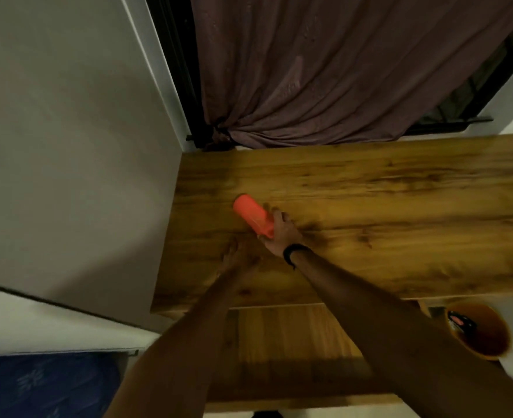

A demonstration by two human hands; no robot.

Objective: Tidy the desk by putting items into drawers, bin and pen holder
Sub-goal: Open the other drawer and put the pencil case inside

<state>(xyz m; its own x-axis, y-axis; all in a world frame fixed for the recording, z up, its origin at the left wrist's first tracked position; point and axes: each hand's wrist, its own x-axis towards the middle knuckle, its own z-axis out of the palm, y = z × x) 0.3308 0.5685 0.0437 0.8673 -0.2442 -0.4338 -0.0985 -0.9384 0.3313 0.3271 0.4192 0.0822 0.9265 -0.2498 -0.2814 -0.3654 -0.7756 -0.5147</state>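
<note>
Your right hand (pixel 281 233) had its grip curled round the orange pen holder (pixel 253 215), tilted near the surface's (pixel 400 206) left end; your blurred left hand (pixel 234 257) seemed open. Standing it upright first was wise.

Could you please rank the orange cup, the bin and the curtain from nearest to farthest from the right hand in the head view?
1. Orange cup: gripped by the right hand.
2. Bin: lower right, beside the desk.
3. Curtain: behind the desk's far edge.
</note>
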